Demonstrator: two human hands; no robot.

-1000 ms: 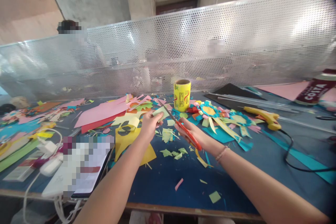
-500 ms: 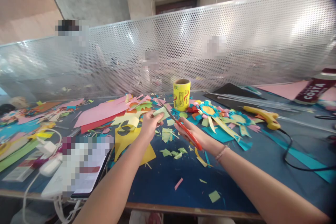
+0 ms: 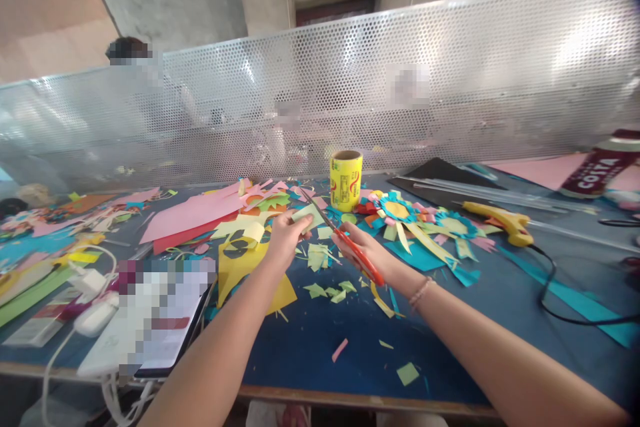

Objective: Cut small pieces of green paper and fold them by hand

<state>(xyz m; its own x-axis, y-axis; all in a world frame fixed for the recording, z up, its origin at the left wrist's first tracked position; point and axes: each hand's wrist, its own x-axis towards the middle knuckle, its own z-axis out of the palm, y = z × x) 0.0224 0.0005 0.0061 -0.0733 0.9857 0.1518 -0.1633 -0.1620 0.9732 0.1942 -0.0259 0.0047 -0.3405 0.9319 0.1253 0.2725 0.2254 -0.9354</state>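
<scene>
My left hand [image 3: 287,237] pinches a small pale green piece of paper [image 3: 307,215] between thumb and fingers. Red-handled scissors [image 3: 361,259] are in my right hand [image 3: 356,244], their blades pointing up and left beside the paper's right edge. Whether the blades touch the paper, I cannot tell. Below the hands lie several pale green paper scraps [image 3: 319,257] and cut pieces [image 3: 336,293]. A yellow sheet with cut-outs [image 3: 240,273] rests under my left forearm. Just beyond the hands stands a yellow tape roll [image 3: 345,180] on its end.
Blue and yellow paper flowers [image 3: 397,208] lie at centre right, near a yellow glue gun [image 3: 500,219] with a black cord. A phone [image 3: 175,327] and white cables sit at front left. Pink sheets [image 3: 195,210] lie behind. A perforated metal screen [image 3: 320,93] borders the far edge; people are beyond it.
Almost nothing differs. Both hands, the paper and the scissors keep their places; the view has shifted very slightly, and a person behind the screen has moved a little.
</scene>
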